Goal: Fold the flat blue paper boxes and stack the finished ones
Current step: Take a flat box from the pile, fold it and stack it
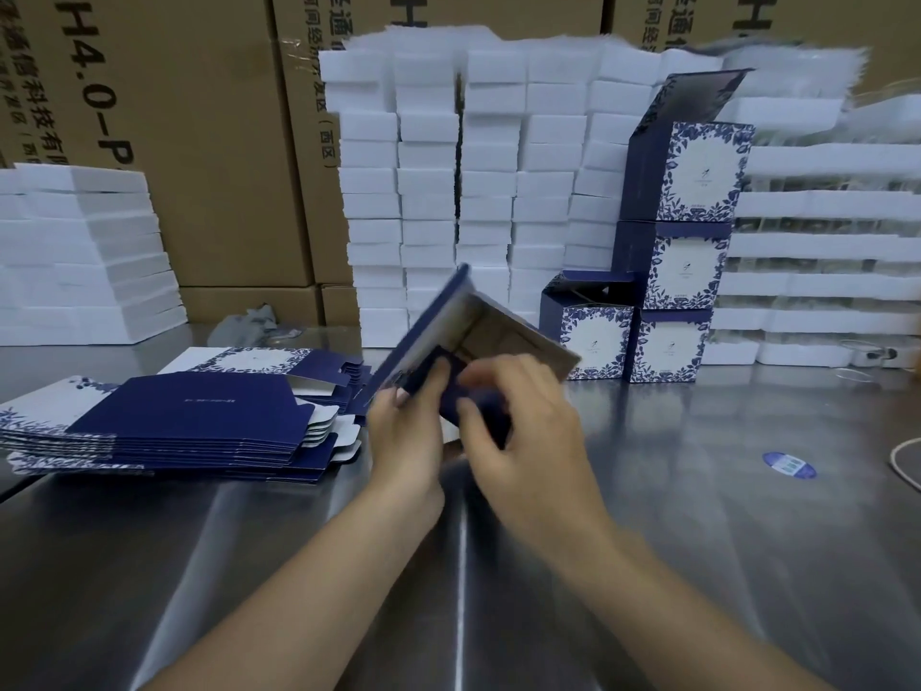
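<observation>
A half-opened blue paper box is held tilted above the steel table, its grey inside facing me. My left hand grips its lower left edge, thumb on a blue flap. My right hand curls its fingers round the bottom flaps. A pile of flat blue boxes lies to the left. Several finished blue-and-white boxes stand stacked at the back right, the top one with its lid open.
White foam blocks are stacked high behind the work area and at the far left. Brown cartons form the back wall. A round blue sticker and a cord lie on the table at right.
</observation>
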Available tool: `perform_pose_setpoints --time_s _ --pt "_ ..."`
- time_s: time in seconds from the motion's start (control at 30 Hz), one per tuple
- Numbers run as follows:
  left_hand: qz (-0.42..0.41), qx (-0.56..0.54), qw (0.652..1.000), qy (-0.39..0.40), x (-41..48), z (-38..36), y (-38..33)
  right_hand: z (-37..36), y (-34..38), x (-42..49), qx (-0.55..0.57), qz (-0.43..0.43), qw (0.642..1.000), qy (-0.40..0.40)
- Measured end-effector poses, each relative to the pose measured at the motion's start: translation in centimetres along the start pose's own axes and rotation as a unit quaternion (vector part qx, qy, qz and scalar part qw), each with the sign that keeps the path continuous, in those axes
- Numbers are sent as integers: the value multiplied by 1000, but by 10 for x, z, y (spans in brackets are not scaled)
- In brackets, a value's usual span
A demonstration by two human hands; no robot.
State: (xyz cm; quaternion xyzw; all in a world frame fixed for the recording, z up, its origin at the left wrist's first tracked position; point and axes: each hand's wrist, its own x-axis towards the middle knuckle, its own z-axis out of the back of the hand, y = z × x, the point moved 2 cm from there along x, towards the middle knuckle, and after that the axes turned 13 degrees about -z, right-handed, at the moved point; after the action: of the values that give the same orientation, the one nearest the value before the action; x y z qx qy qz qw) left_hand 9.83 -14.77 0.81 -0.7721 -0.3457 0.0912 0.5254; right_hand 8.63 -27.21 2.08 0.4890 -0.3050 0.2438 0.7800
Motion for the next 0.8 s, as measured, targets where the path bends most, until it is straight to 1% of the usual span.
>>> perform_pose_setpoints --time_s 0.03,0.07,0.1,0.13,0.2,0.27,0.33,0.43,0.57,0.67,0.8 --pt "26 -26 999 -26 1 2 -1 -5 2 -5 15 -20 999 22" --pt "47 -51 997 -45 2 4 -2 -10 3 -10 38 -68 995 56" --pt "60 -72 994 -57 2 5 -3 -16 2 -14 69 -131 984 99" --pt "70 -92 991 -63 2 5 -3 -21 0 -17 97 -196 967 132" --pt "86 -112 988 -64 0 3 -2 -27 -6 -17 162 -317 919 170" --pt "92 -104 989 -57 -3 1 -1 -26 -11 -13 239 -411 864 167" --pt "72 -112 990 -57 -6 -2 1 -24 -18 -8 298 -462 824 139" --pt "66 -114 990 -48 -11 -5 4 -22 -23 -5 349 -483 794 123" --pt "71 -89 993 -17 -13 -6 6 -23 -23 -6 375 -478 782 138" --pt "58 -69 996 9 -13 -7 4 -21 -23 -6 371 -469 791 128" --pt "77 -81 993 20 -18 -9 12 -19 -22 -4 367 -446 812 82"
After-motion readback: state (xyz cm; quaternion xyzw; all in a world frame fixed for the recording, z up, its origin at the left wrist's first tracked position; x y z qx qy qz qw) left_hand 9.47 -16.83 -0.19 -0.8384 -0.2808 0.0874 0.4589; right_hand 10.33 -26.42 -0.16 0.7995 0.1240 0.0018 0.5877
